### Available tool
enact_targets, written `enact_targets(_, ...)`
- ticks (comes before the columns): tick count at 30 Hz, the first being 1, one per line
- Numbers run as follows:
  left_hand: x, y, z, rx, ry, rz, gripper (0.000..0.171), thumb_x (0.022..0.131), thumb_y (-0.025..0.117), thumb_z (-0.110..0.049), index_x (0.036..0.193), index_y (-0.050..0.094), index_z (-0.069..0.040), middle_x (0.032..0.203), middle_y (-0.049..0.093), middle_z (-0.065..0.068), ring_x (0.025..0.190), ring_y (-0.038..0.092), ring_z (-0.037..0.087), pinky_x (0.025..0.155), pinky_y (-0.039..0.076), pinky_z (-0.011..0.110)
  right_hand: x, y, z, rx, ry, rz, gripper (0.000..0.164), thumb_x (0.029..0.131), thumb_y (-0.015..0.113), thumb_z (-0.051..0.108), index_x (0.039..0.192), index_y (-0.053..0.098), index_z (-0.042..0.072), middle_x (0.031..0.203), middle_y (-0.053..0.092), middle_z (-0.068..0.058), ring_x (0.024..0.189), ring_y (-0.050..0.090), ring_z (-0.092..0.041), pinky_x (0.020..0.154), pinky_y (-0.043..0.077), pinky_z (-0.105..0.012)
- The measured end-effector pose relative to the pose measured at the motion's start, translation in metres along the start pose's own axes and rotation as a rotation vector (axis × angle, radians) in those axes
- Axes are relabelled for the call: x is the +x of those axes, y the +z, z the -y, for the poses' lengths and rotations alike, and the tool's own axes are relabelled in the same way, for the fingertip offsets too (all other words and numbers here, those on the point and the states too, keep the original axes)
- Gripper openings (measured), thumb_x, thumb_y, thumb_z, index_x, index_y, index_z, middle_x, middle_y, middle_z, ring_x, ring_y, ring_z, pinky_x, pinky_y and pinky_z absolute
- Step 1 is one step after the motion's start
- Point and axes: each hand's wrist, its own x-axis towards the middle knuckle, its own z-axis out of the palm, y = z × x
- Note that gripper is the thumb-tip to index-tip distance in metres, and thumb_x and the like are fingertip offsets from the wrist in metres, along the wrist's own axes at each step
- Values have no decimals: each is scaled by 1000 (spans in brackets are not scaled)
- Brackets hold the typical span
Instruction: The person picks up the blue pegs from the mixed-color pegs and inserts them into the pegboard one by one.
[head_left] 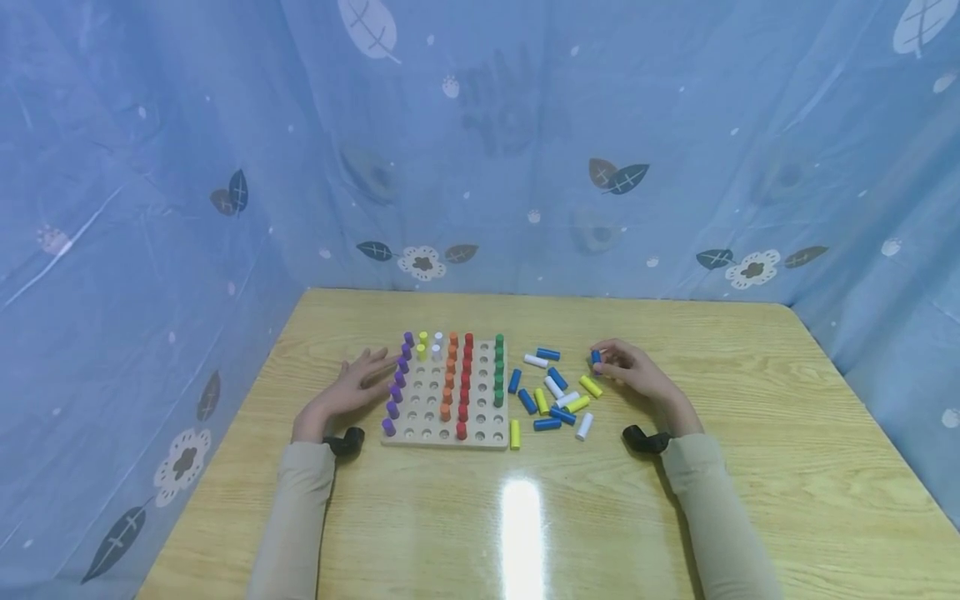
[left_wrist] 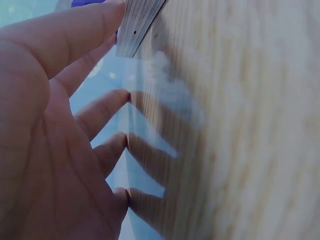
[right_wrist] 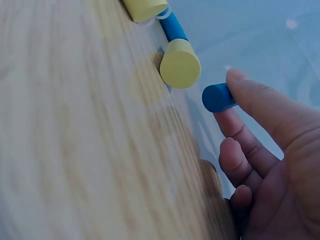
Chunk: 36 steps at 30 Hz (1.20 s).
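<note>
Between thumb and fingers my right hand (head_left: 633,368) pinches a blue peg (right_wrist: 218,98), held to the right of the loose pegs. My left hand (head_left: 351,387) lies at the left side of the wooden pegboard (head_left: 450,444), fingers spread and fairly straight; in the left wrist view the thumb and a finger reach the board's edge (left_wrist: 140,25) and the other fingertips touch the table. On the board stand a purple column (head_left: 396,392), orange pegs (head_left: 448,381), red pegs (head_left: 465,381) and green pegs (head_left: 499,367), plus two yellow (head_left: 422,352) and two white pegs (head_left: 437,352) at the back.
Loose blue (head_left: 547,425), yellow (head_left: 515,434) and white pegs (head_left: 584,427) lie scattered on the table (head_left: 420,517) right of the board. A patterned blue curtain (head_left: 525,183) hangs behind the table and along its sides. Each wrist wears a black camera (head_left: 647,440).
</note>
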Motion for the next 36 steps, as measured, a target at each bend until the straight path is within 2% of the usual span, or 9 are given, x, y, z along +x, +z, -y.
enact_targets(7,-1,1,2,-12,12,-6,55,95,50,-37,143,35,-17,154,14,17,140,-4,42,106,-16,62,-3,0,7,106,8,-24,38,92,56,8,126,46,-6,100,54,-16,83,55,-15,66,48,-27)
enact_targets(10,-4,3,2,-30,19,-7,54,95,51,-33,143,35,-15,153,14,18,140,-4,43,105,-17,63,-6,2,8,142,22,-33,39,93,56,9,126,46,-7,100,54,-15,84,55,-17,67,49,-27)
enact_targets(16,-3,5,2,-34,21,-1,53,96,50,-32,144,34,-15,154,14,18,140,-5,43,105,-18,63,-8,1,1,105,17,-42,39,92,57,15,126,48,-2,97,56,-8,81,56,-14,68,49,-25)
enact_targets(20,-3,4,2,-53,22,0,53,96,50,-31,144,34,-15,154,14,18,140,-6,42,105,-19,62,-6,-2,1,85,29,-35,40,92,58,19,126,48,1,99,57,-12,79,57,-15,65,47,-27)
enact_targets(26,-3,4,4,-52,29,-10,53,95,50,-31,144,35,-17,154,13,17,140,-6,42,105,-19,62,-2,-6,14,77,42,-18,42,93,58,21,128,47,1,103,58,-20,78,59,-26,58,46,-30)
enact_targets(30,-4,4,5,-56,34,-20,53,95,50,-33,143,35,-17,154,14,17,140,-5,42,105,-19,62,3,-7,17,72,29,-8,44,92,58,23,129,46,1,106,58,-18,84,60,-26,67,50,-33)
enact_targets(36,-4,3,5,-67,18,0,54,95,50,-35,144,34,-17,154,13,15,141,-7,40,106,-20,60,13,-8,36,59,23,-9,41,93,58,18,127,47,0,109,58,-19,92,60,-25,82,49,-43)
